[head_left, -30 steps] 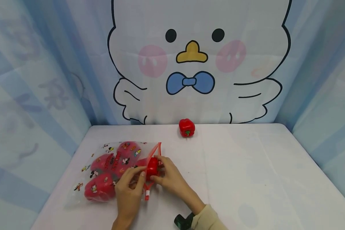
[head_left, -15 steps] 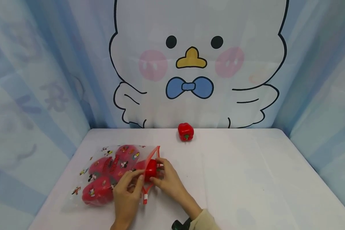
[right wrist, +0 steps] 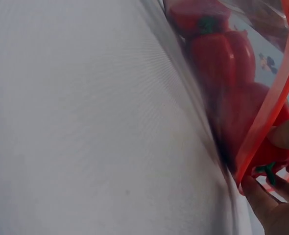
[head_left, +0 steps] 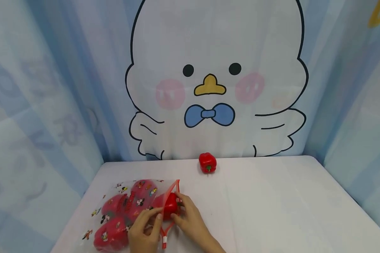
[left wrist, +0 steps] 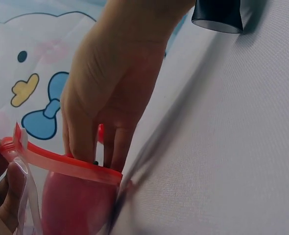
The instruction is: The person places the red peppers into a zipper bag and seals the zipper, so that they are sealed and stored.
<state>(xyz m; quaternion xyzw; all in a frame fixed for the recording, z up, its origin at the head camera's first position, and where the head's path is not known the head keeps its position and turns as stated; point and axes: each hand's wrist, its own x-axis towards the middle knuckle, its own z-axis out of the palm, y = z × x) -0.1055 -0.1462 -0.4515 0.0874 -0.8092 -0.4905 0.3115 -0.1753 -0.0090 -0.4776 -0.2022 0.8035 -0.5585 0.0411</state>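
Note:
A clear zip bag (head_left: 133,203) with cartoon prints and a red zip edge (left wrist: 71,166) lies on the left of the table, with several red bell peppers inside. My left hand (head_left: 144,232) pinches the bag's edge beside the zip slider; its thumb and fingers show at the lower left of the left wrist view. At the bag's mouth, my right hand (head_left: 192,222) grips a red bell pepper (head_left: 170,207) by its stem end. That pepper is mostly inside the mouth, its green stem (right wrist: 267,170) facing out. Plastic covers part of it.
Another red bell pepper (head_left: 207,162) sits near the back edge of the white table (head_left: 272,207). Curtains with a cartoon chick (head_left: 209,95) surround the table at the back and sides. A dark cylindrical object (left wrist: 218,14) appears near the right wrist.
The head view has tilted upward, so everything sits lower in it. Both hands keep their hold, and the pepper stays at the bag's mouth with little visible movement.

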